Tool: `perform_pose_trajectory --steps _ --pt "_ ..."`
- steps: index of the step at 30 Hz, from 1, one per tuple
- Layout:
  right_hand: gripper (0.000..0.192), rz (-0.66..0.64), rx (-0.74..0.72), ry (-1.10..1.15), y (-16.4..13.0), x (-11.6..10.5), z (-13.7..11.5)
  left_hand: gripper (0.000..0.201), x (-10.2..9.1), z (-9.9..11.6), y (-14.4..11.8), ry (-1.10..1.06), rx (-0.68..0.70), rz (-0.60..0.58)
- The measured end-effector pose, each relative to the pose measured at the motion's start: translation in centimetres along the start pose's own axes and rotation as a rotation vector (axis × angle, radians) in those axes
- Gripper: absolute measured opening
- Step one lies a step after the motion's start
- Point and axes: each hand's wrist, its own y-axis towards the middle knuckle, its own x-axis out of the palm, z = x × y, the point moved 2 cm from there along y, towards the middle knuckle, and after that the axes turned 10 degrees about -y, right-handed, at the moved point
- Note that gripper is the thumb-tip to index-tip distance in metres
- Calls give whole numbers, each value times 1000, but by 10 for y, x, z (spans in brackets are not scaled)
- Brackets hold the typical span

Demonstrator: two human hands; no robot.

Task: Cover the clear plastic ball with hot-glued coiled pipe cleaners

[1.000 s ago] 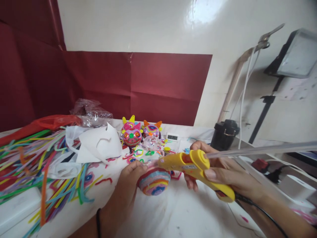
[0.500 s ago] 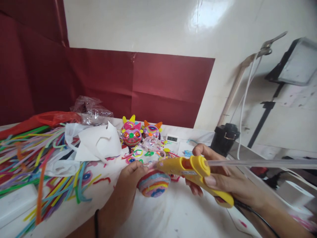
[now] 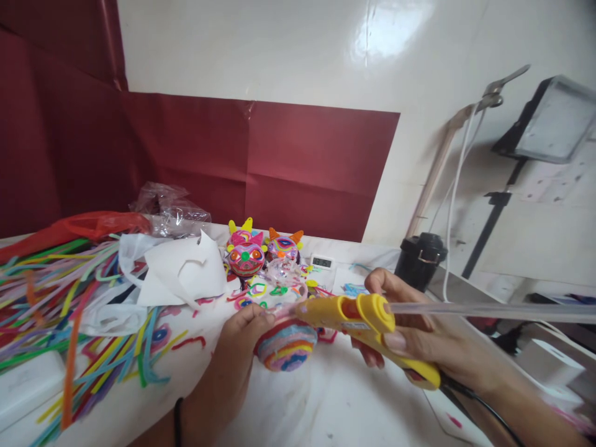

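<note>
My left hand was closed around the striped ball, fingers curled over its near-left side and thumb on top, holding it just above the white counter in front of me. My right hand was clenched on the yellow glue gun, the nozzle lying at the top of the ball, touching it or nearly so; I could not tell which. A clear glue stick stuck out behind the gun to the right, and a black cord ran off from the handle.

I judged the ball to be light and a little soft, its surface made of coiled coloured strips, so ribbed enough not to slip but easy to dent or unpick if I squeezed. The safest hold seemed to be the sides and underside, well away from the spot under the nozzle, where fresh glue would be hot and tacky. The gun looked stiff and light; its handle was the only sensible place for a grip, since the tip would burn.

Farther back stood two finished faces with little horns, a heap of coloured strips to the left, white paper, and a small clock.
</note>
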Motion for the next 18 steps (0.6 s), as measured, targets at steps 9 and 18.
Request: perform_pose_trajectory --steps 9,18 --pt "49 16 8 -5 1 0 -5 20 -3 -2 2 6 -15 -22" --pt "45 2 -93 110 5 3 7 19 -6 -6 5 50 -25 -27"
